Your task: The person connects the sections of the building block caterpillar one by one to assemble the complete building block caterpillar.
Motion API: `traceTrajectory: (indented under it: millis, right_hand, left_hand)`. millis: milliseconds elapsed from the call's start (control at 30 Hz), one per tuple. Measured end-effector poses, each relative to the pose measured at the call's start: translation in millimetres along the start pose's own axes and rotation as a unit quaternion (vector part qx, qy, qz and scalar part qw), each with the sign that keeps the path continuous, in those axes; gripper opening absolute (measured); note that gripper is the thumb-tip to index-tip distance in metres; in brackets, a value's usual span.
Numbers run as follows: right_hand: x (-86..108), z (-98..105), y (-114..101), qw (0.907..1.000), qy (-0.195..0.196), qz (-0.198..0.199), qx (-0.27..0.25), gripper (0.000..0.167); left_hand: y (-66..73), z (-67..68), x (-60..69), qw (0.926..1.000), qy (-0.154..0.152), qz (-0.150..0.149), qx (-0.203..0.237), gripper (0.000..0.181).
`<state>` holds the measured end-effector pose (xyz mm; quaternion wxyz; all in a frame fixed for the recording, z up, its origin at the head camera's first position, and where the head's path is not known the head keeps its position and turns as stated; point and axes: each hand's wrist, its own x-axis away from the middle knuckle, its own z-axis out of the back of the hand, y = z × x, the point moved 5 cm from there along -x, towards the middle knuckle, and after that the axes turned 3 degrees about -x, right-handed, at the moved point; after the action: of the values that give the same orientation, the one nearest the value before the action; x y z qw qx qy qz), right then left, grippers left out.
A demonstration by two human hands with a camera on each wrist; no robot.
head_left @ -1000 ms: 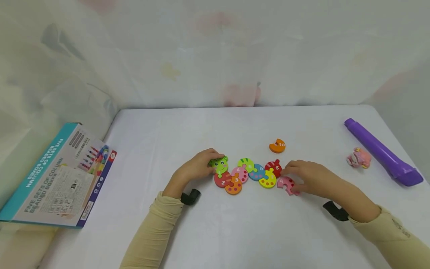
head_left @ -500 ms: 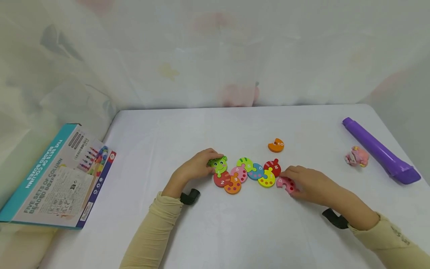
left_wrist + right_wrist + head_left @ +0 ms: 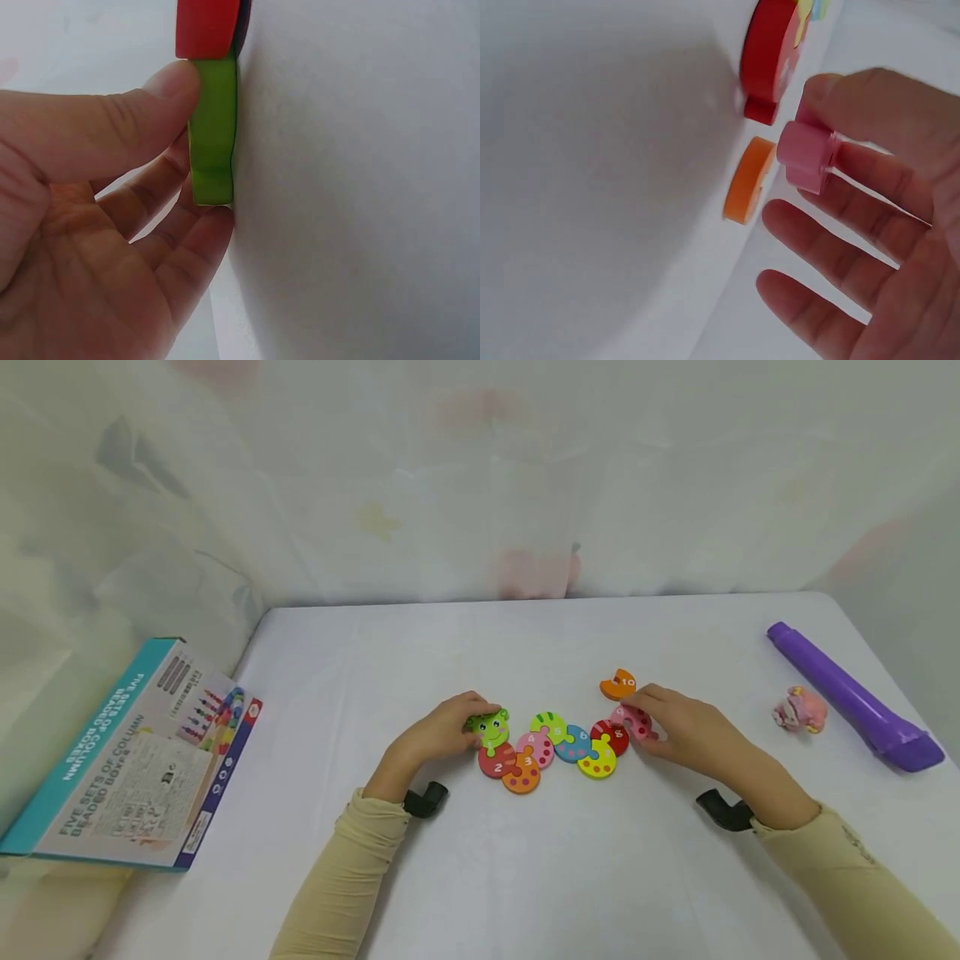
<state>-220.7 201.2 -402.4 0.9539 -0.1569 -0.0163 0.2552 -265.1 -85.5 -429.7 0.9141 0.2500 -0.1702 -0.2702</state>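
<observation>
My left hand (image 3: 437, 728) holds the green caterpillar-head puzzle piece (image 3: 491, 725) at the left end of a joined chain; thumb and fingers lie along the green edge (image 3: 213, 127) in the left wrist view. Between the thumb and fingers of my right hand (image 3: 701, 732) is a pink dotted puzzle piece (image 3: 808, 154), raised off the table in the right wrist view. It is near the red striped piece 8 (image 3: 611, 739), the chain's right end. Just beyond lies the loose orange piece 10 (image 3: 617, 687). Numbered pieces such as the red 2 (image 3: 497, 762) form the chain between.
On the white table (image 3: 480, 868), a purple tube-like object (image 3: 847, 693) and a small pink figure (image 3: 801, 710) lie at the right. A printed toy box (image 3: 142, 760) lies at the left edge. Patterned cloth (image 3: 420, 485) hangs behind.
My right hand has picked the pink piece up from the table and carried it away from me, from below piece 8 to beside its upper right. The left hand stays on the green head.
</observation>
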Motion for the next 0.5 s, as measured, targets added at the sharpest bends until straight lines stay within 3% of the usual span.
traceTrajectory:
  millis: [267, 500]
  right_hand:
    - [-15.6, -9, 6, 0.9978, -0.035, -0.019, -0.053, 0.05]
    - [-18.1, -11, 9, 0.9987, -0.029, -0.007, -0.042, 0.048]
  left_hand:
    - [-2.9, -0.6, -0.7, 1.0, 0.001, 0.002, -0.001, 0.052]
    - [-3.5, -1.1, -1.5, 1.0, -0.001, 0.006, 0.002, 0.052]
